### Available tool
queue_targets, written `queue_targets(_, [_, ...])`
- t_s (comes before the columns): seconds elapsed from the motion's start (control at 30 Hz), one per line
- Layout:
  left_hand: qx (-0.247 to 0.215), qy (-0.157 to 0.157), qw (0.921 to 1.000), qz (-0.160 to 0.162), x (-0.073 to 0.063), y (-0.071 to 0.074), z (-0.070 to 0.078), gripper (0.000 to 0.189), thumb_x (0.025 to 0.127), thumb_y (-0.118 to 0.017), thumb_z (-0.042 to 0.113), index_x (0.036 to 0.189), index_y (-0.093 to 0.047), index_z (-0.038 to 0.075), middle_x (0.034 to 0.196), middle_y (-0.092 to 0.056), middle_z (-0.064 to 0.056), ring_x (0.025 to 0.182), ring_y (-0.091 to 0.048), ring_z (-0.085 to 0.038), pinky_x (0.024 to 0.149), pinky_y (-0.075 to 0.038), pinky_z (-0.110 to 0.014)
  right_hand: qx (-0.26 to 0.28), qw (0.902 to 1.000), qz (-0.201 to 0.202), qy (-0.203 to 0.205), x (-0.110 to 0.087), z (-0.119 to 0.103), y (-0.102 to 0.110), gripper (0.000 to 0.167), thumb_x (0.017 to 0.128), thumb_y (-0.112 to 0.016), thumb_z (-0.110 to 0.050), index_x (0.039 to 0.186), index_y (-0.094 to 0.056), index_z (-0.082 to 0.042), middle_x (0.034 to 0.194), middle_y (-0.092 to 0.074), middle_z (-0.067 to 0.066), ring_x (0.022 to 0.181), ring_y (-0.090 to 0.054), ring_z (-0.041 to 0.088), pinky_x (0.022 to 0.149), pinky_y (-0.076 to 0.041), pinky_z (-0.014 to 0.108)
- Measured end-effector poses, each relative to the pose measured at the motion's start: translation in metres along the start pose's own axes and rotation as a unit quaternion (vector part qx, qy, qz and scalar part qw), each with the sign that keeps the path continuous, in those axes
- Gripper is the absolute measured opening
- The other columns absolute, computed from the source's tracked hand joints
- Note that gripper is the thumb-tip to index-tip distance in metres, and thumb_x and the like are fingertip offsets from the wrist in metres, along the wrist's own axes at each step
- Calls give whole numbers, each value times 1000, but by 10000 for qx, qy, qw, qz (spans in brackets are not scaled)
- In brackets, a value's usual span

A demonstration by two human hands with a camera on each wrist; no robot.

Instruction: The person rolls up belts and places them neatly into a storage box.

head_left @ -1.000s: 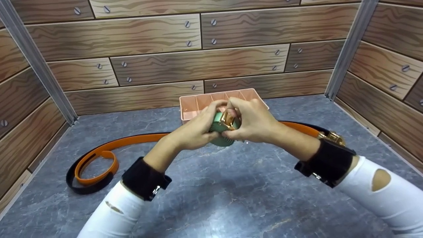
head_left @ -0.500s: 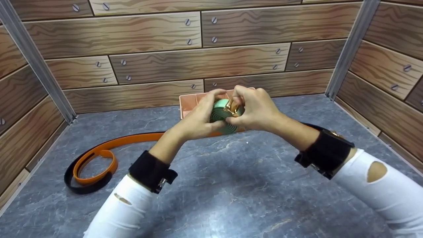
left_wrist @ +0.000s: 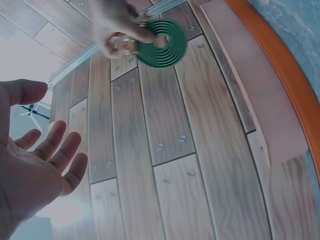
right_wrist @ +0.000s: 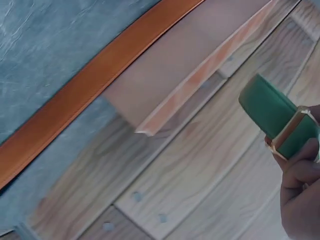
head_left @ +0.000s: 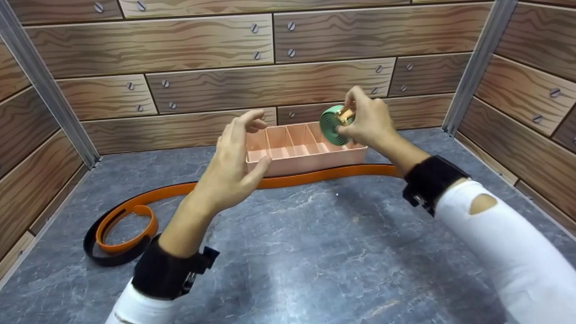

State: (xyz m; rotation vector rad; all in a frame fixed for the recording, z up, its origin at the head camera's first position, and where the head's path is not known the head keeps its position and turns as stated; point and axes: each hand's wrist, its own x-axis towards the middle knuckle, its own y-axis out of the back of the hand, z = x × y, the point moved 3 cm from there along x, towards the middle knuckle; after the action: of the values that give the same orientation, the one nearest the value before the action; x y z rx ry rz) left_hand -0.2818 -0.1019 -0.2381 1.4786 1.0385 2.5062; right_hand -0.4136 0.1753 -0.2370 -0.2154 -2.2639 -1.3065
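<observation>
A green belt (head_left: 331,129) is rolled into a tight coil, with a gold buckle (head_left: 345,115) on its right side. My right hand (head_left: 372,118) pinches it at the buckle and holds it up over the right part of the pink box (head_left: 306,165). In the right wrist view the coil (right_wrist: 267,106) shows edge-on, fingers curled at the buckle. My left hand (head_left: 227,164) is raised at the box's left end, holding nothing, thumb apart from the fingers. The left wrist view shows that hand's palm (left_wrist: 30,175), well away from the coil.
The pink box has several compartments and stands near the back wooden wall (head_left: 211,96). In front of it an orange and black belt (head_left: 310,177) stretches across the grey table (head_left: 288,252), its left end curled into a loop. My right forearm covers its other end.
Both hands were on the coiled green belt. My left hand has let go and moved left. My right hand has carried the coil up and to the right, over the box.
</observation>
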Motion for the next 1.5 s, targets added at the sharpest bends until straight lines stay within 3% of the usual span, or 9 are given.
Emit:
queue_targets(0.17, [161,-132,9997,147,-1,7,7,63,87,-63,7,143,-35,6,129,-55,-10,121,-48,-24,103,-35,-44,-309,9985,112,-428,22,24,-16,70,72,-81,-16,135,-52,-19,103,-69,24,88,-61,37,72,-55,47])
queue_targets(0.27, [186,-217,9994,194,-1,8,9,64,87,-64,7,144,-35,6,129,-55,-10,120,-48,-23,102,-36,-44,-533,9971,34,-550,33,37,-27,76,74,-79,-17,144,-53,-30,111,-69,25,89,-60,35,73,-54,46])
queue_targets(0.4, [159,-306,9992,220,-2,8,10,65,87,-65,7,144,-35,6,128,-55,-10,120,-49,-22,100,-37,-41,-849,9948,-15,-565,43,54,-43,65,75,-77,-18,137,-61,-25,125,-67,20,103,-63,41,83,-52,52])
queue_targets(0.47, [139,-319,9991,226,-3,9,9,66,86,-66,6,144,-35,6,129,-55,-9,120,-49,-21,101,-37,-41,-958,9938,-19,-559,46,62,-51,61,73,-76,-17,133,-65,-21,123,-69,19,107,-64,43,85,-51,53])
queue_targets(0.73, [35,-386,9990,213,-3,7,8,65,85,-65,6,143,-35,4,128,-55,-9,119,-51,-22,106,-36,-42,-933,9947,-219,-363,46,80,-78,57,70,-72,-14,127,-69,-16,113,-72,19,101,-66,43,83,-51,55])
queue_targets(1.07, [-33,-410,9991,45,-3,3,6,63,88,-65,8,143,-35,4,129,-54,-9,118,-53,-24,107,-36,-42,-1120,9928,-319,-295,48,87,-94,52,71,-73,-16,123,-71,-14,106,-73,20,98,-66,46,81,-51,57])
queue_targets(1.5, [-106,-562,9983,-106,-3,-2,6,62,91,-65,10,144,-34,3,129,-55,-10,118,-54,-23,106,-37,-40,-1309,9824,-1238,-503,54,86,-102,33,76,-64,-9,108,-72,-6,106,-69,26,104,-63,48,86,-51,57])
